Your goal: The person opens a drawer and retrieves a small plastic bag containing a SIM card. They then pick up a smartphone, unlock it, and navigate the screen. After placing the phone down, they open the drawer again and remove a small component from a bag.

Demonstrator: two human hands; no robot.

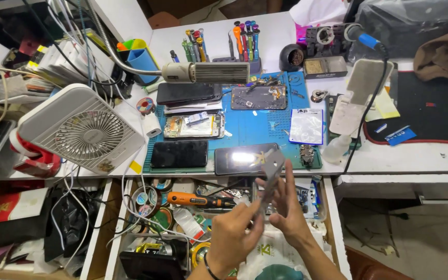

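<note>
Thin grey metal plate [272,167], irregular, notched, upright, pinched between left hand [230,236] and right hand [286,207] fingers over the open drawer [330,207].

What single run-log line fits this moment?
left hand: grip on grey flat part | right hand: grip on it too | below: open drawer

Blue work mat [265,129] on white surface [416,155]; white fan [81,129] w/ radial grille; orange screwdriver [195,199]; grey metal plate [271,168]; black phones [179,153]; blue cup [143,62]; red-edged black mat [431,111].

A thin grey metal plate [271,168] stands tilted upright above the open drawer [325,207].
</note>
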